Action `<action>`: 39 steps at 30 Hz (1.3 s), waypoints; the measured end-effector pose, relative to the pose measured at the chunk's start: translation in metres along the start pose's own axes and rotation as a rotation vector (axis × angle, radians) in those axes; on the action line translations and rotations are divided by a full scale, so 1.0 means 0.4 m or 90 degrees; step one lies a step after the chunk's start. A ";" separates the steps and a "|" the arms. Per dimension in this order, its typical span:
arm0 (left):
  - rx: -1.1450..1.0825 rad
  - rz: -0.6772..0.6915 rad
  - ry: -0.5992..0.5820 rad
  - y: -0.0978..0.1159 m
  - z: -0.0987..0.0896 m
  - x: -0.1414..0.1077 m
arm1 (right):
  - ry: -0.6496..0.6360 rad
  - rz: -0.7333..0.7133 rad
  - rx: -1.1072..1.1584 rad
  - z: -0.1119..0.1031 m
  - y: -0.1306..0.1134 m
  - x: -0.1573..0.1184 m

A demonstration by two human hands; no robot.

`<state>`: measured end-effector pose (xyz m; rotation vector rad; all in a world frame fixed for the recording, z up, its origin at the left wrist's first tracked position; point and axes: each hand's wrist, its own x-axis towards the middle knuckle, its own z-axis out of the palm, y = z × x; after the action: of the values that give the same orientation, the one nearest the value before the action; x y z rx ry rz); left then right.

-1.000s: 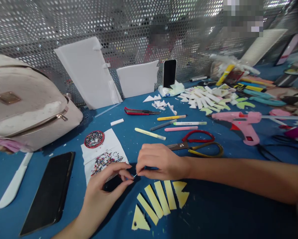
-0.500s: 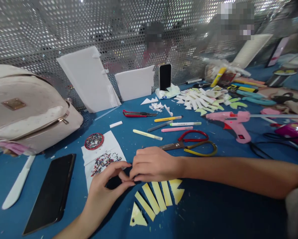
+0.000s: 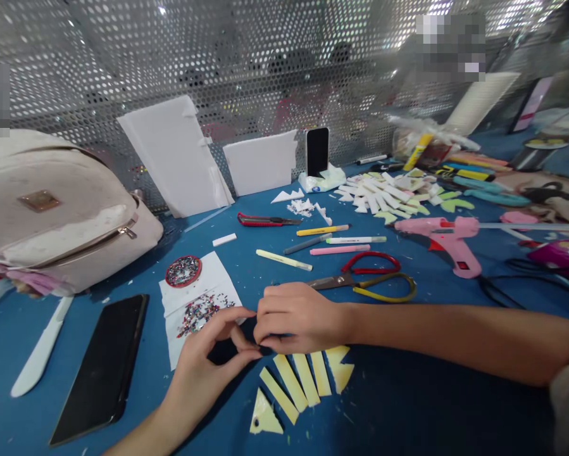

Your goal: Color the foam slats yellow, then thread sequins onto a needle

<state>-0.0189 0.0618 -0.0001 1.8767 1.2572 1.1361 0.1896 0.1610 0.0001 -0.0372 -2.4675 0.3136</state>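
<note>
My left hand has its thumb and fingers curved toward the fingertips of my right hand, above the blue table. The right hand is closed, its fingers bent downward; whatever lies between the fingertips is hidden. Just below the hands, several yellow strips fan out between a triangular piece with a dark hole and a notched yellow piece. Left of the hands, small multicoloured bits lie on white paper, beside a red-rimmed round dish of similar bits.
Scissors, markers and a red cutter lie beyond the hands. A pink glue gun is at right, near a pile of cut pieces. A black phone, white knife and backpack stand left.
The whole view has shifted slightly, so things appear a little lower and further right. Both hands keep nearly the same pose and place over the table.
</note>
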 end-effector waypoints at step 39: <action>0.092 0.104 -0.033 0.014 -0.017 0.009 | -0.048 0.003 0.102 -0.005 0.023 -0.013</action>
<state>-0.0222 0.0634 0.0088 2.1347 1.2035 1.0966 0.1944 0.1699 -0.0038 0.0378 -2.5090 0.5216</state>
